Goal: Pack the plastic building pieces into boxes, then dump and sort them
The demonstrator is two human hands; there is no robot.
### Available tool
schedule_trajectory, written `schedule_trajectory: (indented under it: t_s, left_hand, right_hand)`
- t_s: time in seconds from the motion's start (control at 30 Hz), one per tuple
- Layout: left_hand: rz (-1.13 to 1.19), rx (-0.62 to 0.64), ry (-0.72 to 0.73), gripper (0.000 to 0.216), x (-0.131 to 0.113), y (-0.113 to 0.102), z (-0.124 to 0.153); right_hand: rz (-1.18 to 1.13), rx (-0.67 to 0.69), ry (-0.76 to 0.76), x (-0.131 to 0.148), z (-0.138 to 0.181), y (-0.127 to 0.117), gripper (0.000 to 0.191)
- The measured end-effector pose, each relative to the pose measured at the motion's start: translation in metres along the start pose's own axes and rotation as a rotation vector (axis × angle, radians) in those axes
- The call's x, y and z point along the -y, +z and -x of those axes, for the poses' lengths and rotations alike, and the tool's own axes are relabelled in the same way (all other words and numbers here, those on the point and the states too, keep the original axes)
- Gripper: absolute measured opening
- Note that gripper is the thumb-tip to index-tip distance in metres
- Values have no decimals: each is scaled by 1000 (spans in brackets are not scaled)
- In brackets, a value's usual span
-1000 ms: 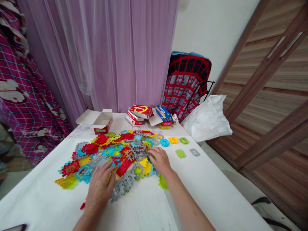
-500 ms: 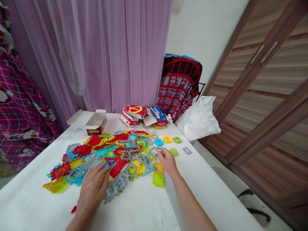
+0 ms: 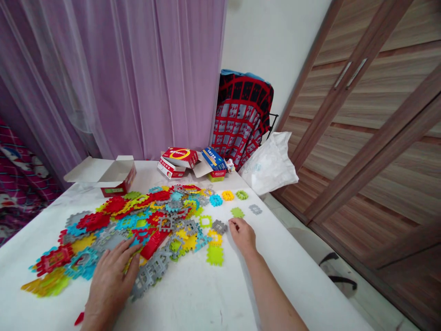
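Note:
A heap of flat plastic interlocking tiles (image 3: 138, 225) in red, yellow, green, blue and grey covers the middle of the white table (image 3: 193, 299). My left hand (image 3: 108, 278) lies flat on the near edge of the heap, fingers spread over grey and blue tiles. My right hand (image 3: 243, 235) rests on the table at the heap's right side, fingers curled, its fingertips beside a grey tile (image 3: 219, 226). A lime green tile (image 3: 215, 254) lies just left of that wrist. Several single tiles (image 3: 237, 212) lie apart to the right.
An open red carton (image 3: 112, 177) stands at the back left, and small red and blue boxes (image 3: 189, 161) at the back centre. A white plastic bag (image 3: 270, 163) hangs over the table's right corner. Behind are a purple curtain, a red checked cloth on a chair and wooden doors.
My right hand has drawn out of the heap to its right edge, pulling a few tiles with it. My left hand stays on the heap. The camera has turned to the right.

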State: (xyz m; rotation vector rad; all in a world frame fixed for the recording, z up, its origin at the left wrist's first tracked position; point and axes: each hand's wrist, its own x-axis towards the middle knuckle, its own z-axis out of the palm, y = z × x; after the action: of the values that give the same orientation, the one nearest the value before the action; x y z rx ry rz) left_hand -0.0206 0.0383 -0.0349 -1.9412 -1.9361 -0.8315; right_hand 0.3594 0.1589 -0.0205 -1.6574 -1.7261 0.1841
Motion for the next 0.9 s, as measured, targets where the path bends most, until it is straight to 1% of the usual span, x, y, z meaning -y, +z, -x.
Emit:
schedule_trajectory:
  t_s: [0.1,0.23,0.33,0.4,0.47,0.57,0.63,0.67,0.9]
  left_hand:
    - [3,-5,5,43,1,0,0]
    - [-1,-11,6,42,2,1,0]
    - [3,4,-6,39,2,2,0]
    - [7,12,-11,38,2,3,0]
    - [5,4,-9,39,2,2,0]
    - [6,3,-1,41,0,0,-1]
    - [9,13,7,42,-1,-2,-2]
    - [9,17,11,42,-1,-2,-2]
    - [7,26,4,42,-1,-3,-1]
  right_hand:
    - [-76,83,-69,4,5,-1,22]
    - [-93,210,-198,10,9,-7,35]
    - [-71,255,-204,12,10,-10,40]
    - [-82,238,-176,11,10,-9,40]
    - [-110,191,-141,9,10,-4,44]
    - [-140,63,-72,4,10,3,52]
    - [-124,-22,-23,2,9,6,53]
    - [-107,-44,-7,1,9,7,53]
    - [-30,1,-17,-1,8,8,38]
